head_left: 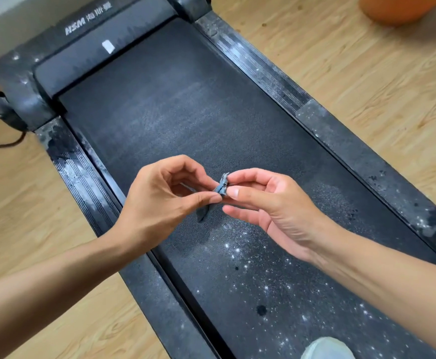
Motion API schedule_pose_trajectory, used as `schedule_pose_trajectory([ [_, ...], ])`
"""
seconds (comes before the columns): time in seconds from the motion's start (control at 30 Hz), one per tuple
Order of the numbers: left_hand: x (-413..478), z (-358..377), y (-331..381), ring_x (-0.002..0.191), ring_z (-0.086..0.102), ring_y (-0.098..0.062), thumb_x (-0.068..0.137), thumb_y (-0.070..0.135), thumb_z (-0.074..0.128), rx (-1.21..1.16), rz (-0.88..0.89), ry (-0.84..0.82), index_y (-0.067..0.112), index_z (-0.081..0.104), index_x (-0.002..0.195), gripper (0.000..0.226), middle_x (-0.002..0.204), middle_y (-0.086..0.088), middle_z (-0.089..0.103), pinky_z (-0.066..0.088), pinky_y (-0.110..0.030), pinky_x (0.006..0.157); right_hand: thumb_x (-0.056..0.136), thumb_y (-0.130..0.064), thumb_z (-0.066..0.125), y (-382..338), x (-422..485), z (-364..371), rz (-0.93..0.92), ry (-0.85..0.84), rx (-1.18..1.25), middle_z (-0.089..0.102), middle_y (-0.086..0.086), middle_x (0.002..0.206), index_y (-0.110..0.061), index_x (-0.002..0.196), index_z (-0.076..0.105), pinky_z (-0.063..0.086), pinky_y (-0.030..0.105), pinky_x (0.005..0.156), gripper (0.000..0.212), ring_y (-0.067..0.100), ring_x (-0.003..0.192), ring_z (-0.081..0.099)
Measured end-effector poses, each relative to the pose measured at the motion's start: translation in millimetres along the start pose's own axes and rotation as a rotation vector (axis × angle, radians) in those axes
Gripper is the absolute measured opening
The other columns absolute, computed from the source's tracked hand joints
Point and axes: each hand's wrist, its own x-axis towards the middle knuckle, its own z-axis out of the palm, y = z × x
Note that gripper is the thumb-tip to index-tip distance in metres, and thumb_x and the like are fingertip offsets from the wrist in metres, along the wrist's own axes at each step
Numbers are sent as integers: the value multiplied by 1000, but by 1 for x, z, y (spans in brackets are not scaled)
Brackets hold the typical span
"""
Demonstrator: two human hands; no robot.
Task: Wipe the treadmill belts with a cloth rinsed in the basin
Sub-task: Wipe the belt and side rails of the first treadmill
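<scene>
The black treadmill belt (pixel 185 104) runs from the upper left down to the lower right, dusty and speckled white near me. Above its middle I hold a small grey-blue cloth (pixel 222 184), folded into a tight wad. My left hand (pixel 159 193) pinches its left side between thumb and fingers, and a dark tail of the cloth hangs below the thumb. My right hand (pixel 266 200) pinches the right side with thumb and forefinger. Both hands are raised over the belt and meet at the cloth.
Dusty side rails (pixel 268 73) flank the belt, and the motor cover (pixel 87 24) with white lettering lies at the far end. An orange basin (pixel 398 9) stands on the wooden floor at the top right. A black cable (pixel 2 143) trails at the left. A light shoe (pixel 325 348) stands on the belt's near end.
</scene>
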Motion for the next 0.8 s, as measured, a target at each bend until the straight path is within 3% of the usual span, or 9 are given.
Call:
schedule_pose_trajectory([
  [0.13, 1, 2, 5, 76, 75, -25, 71, 29, 94, 134, 87, 1, 14, 72, 90, 33, 88, 0, 78, 58, -59, 70, 81, 0, 78, -2, 0, 1, -31, -2, -42, 76, 16, 100, -1, 109, 69, 64, 32, 77, 30, 22, 86, 74],
  [0.23, 6, -2, 4, 77, 76, -26, 67, 25, 94, 79, 56, -38, 9, 73, 91, 36, 90, -4, 79, 61, -59, 74, 88, 7, 73, -3, 3, -1, -37, 22, -65, 75, 17, 97, -3, 103, 69, 63, 31, 75, 19, 22, 83, 73],
  [0.4, 15, -12, -7, 77, 72, -18, 68, 6, 88, -130, -135, -127, 2, 72, 95, 32, 97, -11, 80, 62, -25, 77, 90, 14, 68, -2, 7, -6, -19, 48, -18, 64, 16, 96, -7, 93, 64, 64, 31, 72, 21, 23, 85, 70],
  [0.53, 19, -22, -21, 85, 67, -14, 76, 12, 83, -130, -260, -79, 9, 73, 102, 28, 94, -6, 75, 57, -20, 82, 91, 16, 64, 11, 6, -21, 50, 70, -43, 72, 17, 101, -9, 81, 54, 65, 35, 77, 28, 28, 95, 76],
  [0.6, 19, -22, -24, 83, 63, -12, 86, 9, 77, -164, -279, -5, 14, 71, 102, 17, 92, -5, 70, 53, -22, 78, 92, 15, 64, 26, 3, -27, 149, 56, -27, 75, 20, 112, -8, 80, 51, 66, 37, 79, 29, 36, 105, 76],
  [0.7, 17, -15, -20, 91, 64, -15, 97, -2, 63, -339, -293, 45, 19, 66, 103, 22, 97, -3, 67, 56, -35, 86, 90, 12, 71, 43, -1, -36, 385, -50, -77, 72, 19, 106, -6, 87, 56, 65, 43, 87, 23, 38, 110, 74],
  [0.8, 17, -11, -11, 98, 63, -19, 96, -3, 60, -533, -296, 21, 16, 62, 111, 24, 102, -5, 60, 59, -40, 89, 89, -2, 80, 38, 8, -49, 424, -150, -504, 73, 21, 113, -4, 111, 61, 62, 45, 95, 29, 31, 107, 76],
])
